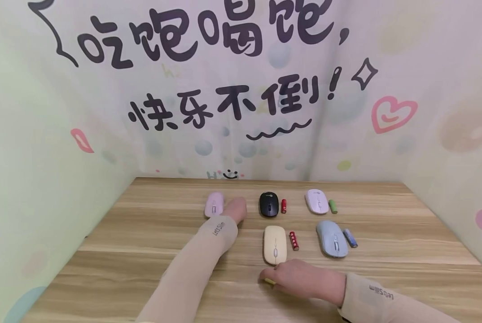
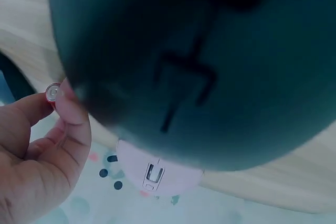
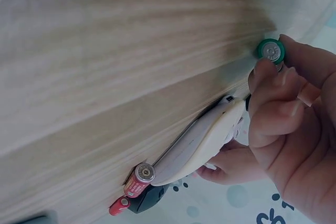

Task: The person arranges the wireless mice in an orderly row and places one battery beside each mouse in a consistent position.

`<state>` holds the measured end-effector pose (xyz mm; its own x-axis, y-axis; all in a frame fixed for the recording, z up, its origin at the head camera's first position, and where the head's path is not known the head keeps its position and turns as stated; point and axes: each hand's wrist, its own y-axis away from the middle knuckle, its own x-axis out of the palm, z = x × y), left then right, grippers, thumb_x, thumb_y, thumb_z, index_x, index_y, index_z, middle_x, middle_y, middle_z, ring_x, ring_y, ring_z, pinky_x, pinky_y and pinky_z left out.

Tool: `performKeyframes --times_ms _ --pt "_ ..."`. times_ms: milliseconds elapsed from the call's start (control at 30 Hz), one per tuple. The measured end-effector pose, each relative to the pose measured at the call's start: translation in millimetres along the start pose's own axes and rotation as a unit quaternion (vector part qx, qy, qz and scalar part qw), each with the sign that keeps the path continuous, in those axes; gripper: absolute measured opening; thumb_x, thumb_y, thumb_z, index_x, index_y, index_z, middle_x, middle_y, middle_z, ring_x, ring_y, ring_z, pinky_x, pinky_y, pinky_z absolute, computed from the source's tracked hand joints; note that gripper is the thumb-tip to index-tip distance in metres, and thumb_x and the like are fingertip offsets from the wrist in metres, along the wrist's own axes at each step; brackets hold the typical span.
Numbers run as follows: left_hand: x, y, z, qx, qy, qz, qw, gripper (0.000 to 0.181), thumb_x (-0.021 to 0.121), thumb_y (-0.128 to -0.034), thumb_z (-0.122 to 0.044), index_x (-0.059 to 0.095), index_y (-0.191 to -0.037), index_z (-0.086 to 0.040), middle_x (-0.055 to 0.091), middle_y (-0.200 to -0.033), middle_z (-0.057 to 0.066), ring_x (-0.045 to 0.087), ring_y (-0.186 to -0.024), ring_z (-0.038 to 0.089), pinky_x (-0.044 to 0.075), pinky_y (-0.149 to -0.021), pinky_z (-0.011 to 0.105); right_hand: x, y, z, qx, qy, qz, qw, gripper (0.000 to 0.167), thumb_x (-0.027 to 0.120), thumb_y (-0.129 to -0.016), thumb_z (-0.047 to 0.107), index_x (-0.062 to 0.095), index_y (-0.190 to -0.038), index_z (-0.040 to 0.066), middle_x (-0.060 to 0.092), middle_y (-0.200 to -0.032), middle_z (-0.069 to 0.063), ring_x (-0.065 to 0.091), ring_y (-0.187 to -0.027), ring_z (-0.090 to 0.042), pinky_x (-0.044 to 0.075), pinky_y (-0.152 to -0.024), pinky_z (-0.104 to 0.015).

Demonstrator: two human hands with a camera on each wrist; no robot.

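Note:
My left hand (image 1: 236, 209) is just right of the pink mouse (image 1: 214, 204) at the back of the table. In the left wrist view its thumb and finger pinch a small red battery (image 2: 52, 93), with the end facing the camera. My right hand (image 1: 303, 278) is at the front, below the cream mouse (image 1: 275, 244). It pinches a battery (image 1: 270, 281) that looks yellow-green from above; its green-rimmed end (image 3: 271, 51) shows in the right wrist view. To the right of the cream mouse lies a red patterned battery (image 1: 294, 241).
A black mouse (image 1: 269, 204) with a red battery (image 1: 283, 206) on its right stands at the back. Further right are a white mouse (image 1: 317, 202) with a green battery (image 1: 333, 207), and a blue mouse (image 1: 332, 239) with a blue battery (image 1: 350, 238). A printed curtain (image 1: 225, 148) backs the wooden table.

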<state>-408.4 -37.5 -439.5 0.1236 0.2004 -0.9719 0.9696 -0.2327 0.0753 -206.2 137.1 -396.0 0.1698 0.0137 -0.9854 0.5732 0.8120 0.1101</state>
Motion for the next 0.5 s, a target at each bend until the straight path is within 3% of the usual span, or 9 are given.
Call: performKeyframes --times_ms 33,67,167,267,300,400,467,500 --pt "-3.4 6.0 -2.3 -0.002 0.002 -0.009 1.0 0.016 0.053 -0.0791 0.004 0.061 -0.093 0.001 0.063 -0.095 0.015 0.059 -0.085 0.024 0.048 -0.078 0.034 0 -0.3 0 0.0 -0.001 0.0 1.0 0.031 0.064 -0.084 0.018 0.056 -0.112 0.026 0.063 -0.075 0.005 0.054 -0.061 -0.001 0.042 -0.054 -0.017" --pt "-16.7 20.7 -11.4 -0.021 0.003 0.002 0.9998 0.016 0.054 -0.0802 0.006 0.061 -0.094 0.002 0.063 -0.097 0.015 0.059 -0.088 0.026 0.047 -0.081 0.036 0 -0.5 0 -0.003 0.0 -0.001 1.0 0.031 0.064 -0.084 0.018 0.056 -0.112 0.025 0.063 -0.076 0.006 0.054 -0.061 -0.001 0.042 -0.055 -0.017" --pt "-37.0 51.1 -22.5 -0.015 0.01 -0.025 0.9995 0.016 0.049 -0.0824 0.008 0.062 -0.091 0.003 0.064 -0.095 0.017 0.061 -0.088 0.028 0.048 -0.08 0.035 0 -1.0 0 -0.006 0.002 -0.003 1.0 0.031 0.064 -0.084 0.018 0.056 -0.113 0.026 0.063 -0.075 0.006 0.054 -0.061 -0.001 0.042 -0.055 -0.017" --pt "-41.0 61.2 -24.1 -0.004 0.009 -0.046 0.9989 0.017 0.046 -0.0848 0.007 0.061 -0.091 0.004 0.064 -0.093 0.018 0.061 -0.087 0.029 0.048 -0.08 0.035 0 -1.0 1 -0.006 0.002 -0.004 1.0 0.031 0.064 -0.084 0.018 0.056 -0.113 0.025 0.063 -0.075 0.006 0.055 -0.062 -0.001 0.042 -0.055 -0.017" --pt "-39.2 57.2 -22.8 -0.009 0.014 -0.039 0.9991 0.017 0.046 -0.0853 0.007 0.061 -0.092 0.005 0.064 -0.093 0.019 0.062 -0.088 0.029 0.049 -0.08 0.036 0 -0.8 1 -0.006 0.003 -0.005 1.0 0.031 0.064 -0.084 0.018 0.056 -0.113 0.025 0.063 -0.075 0.006 0.055 -0.062 -0.001 0.042 -0.055 -0.017" --pt "-15.5 31.4 -9.5 -0.015 0.001 -0.05 0.9987 0.016 0.047 -0.0868 0.002 0.061 -0.095 0.003 0.064 -0.094 0.017 0.062 -0.086 0.028 0.049 -0.078 0.037 0 0.1 1 -0.005 0.0 -0.008 1.0 0.03 0.064 -0.084 0.018 0.056 -0.112 0.024 0.063 -0.075 0.006 0.055 -0.062 -0.001 0.042 -0.055 -0.017" --pt "17.7 -2.3 8.7 0.008 -0.017 -0.089 0.9958 0.016 0.046 -0.0853 -0.002 0.061 -0.091 0.0 0.063 -0.086 0.016 0.061 -0.077 0.026 0.05 -0.068 0.035 0 1.0 1 -0.004 -0.002 -0.009 0.9999 0.03 0.064 -0.084 0.019 0.056 -0.112 0.024 0.063 -0.075 0.006 0.055 -0.061 -0.001 0.042 -0.054 -0.017" --pt "25.4 -11.0 12.3 0.007 -0.019 -0.092 0.9955 0.016 0.046 -0.0852 -0.003 0.06 -0.092 0.001 0.063 -0.086 0.016 0.061 -0.076 0.026 0.05 -0.068 0.036 0 1.4 1 -0.004 -0.002 -0.009 0.9999 0.03 0.064 -0.084 0.019 0.056 -0.112 0.024 0.063 -0.075 0.005 0.055 -0.062 -0.002 0.042 -0.054 -0.017"
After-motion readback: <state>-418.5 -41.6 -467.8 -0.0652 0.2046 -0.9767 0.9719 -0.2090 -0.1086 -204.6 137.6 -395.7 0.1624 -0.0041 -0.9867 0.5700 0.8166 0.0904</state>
